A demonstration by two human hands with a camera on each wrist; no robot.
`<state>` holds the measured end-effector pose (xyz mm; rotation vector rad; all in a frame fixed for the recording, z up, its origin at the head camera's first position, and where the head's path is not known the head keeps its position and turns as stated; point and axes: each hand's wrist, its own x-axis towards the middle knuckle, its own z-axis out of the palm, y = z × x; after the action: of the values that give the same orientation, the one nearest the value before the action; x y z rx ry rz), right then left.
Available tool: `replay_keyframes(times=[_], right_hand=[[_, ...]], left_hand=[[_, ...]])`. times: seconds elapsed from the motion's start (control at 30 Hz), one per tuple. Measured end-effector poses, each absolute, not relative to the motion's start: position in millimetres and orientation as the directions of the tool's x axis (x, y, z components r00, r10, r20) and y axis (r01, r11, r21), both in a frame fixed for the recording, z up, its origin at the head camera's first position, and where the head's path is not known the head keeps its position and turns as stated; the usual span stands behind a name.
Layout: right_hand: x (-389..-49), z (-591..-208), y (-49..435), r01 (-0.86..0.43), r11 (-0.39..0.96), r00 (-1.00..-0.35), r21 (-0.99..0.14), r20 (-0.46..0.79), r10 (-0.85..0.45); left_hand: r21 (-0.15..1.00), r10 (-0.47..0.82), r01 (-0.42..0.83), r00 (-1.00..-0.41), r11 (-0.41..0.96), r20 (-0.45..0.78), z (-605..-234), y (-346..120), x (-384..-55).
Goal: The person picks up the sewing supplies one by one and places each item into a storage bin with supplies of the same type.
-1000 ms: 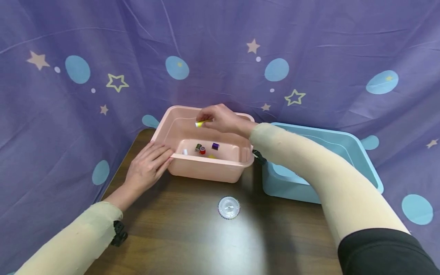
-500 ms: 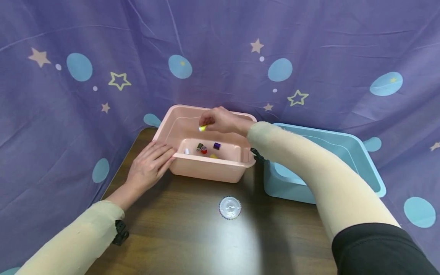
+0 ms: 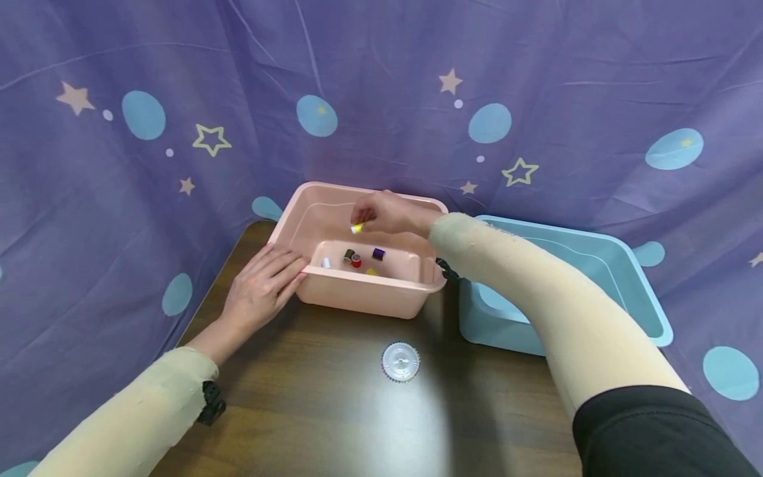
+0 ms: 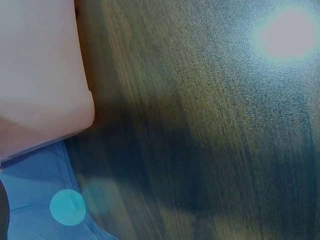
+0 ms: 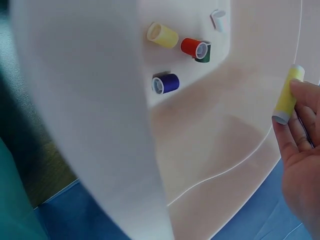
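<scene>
My right hand point(image 3: 384, 213) pinches a yellow thread spool point(image 5: 288, 96) with white ends between thumb and fingers, above the inside of the pink bin point(image 3: 357, 291). On the bin's floor lie a purple spool point(image 5: 166, 83), a red spool point(image 5: 194, 47) against a dark green one point(image 5: 203, 55), another yellow spool point(image 5: 162, 35) and a white spool point(image 5: 219, 21). My left hand point(image 3: 260, 286) rests on the bin's front left rim, its fingers stretched over the edge. The left wrist view shows just the bin's outer wall point(image 4: 42, 65), without the hand.
A light blue bin point(image 3: 501, 331) stands right of the pink one, partly behind my right forearm. Nearer on the wooden table point(image 3: 310, 397) lies a clear round disc point(image 3: 401, 362) with small coloured dots round its edge. A purple patterned cloth point(image 3: 381, 79) hangs behind.
My right hand has come slightly lower and nearer inside the pink bin, and the yellow spool in it has tilted. The left hand stays on the rim. The head view has shifted a little.
</scene>
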<state>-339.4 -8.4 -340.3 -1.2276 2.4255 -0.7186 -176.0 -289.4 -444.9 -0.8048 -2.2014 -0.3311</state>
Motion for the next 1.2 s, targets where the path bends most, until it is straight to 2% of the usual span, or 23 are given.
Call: replay_keyframes(times=[0.13, 0.33, 0.73, 1.2], right_hand=[[-338, -341, -6, -0.661, 0.493, -0.559, -0.566, -0.067, -0.827], [-337, -342, -1, -0.657, 0.548, -0.577, -0.518, -0.122, -0.807], [-339, -343, 7, -0.630, 0.592, -0.613, -0.503, -0.145, -0.776], [-334, -334, 36, -0.705, 0.591, -0.616, -0.393, -0.073, -0.784]], left_hand=[[-0.008, 0.442, 0.636, -0.527, 0.771, 0.726, -444, -289, -175], [-0.006, 0.437, 0.640, -0.519, 0.769, 0.735, -443, -287, -174], [-0.005, 0.442, 0.643, -0.521, 0.766, 0.731, -442, -288, -175], [-0.012, 0.451, 0.649, -0.515, 0.760, 0.729, -438, -286, -175]])
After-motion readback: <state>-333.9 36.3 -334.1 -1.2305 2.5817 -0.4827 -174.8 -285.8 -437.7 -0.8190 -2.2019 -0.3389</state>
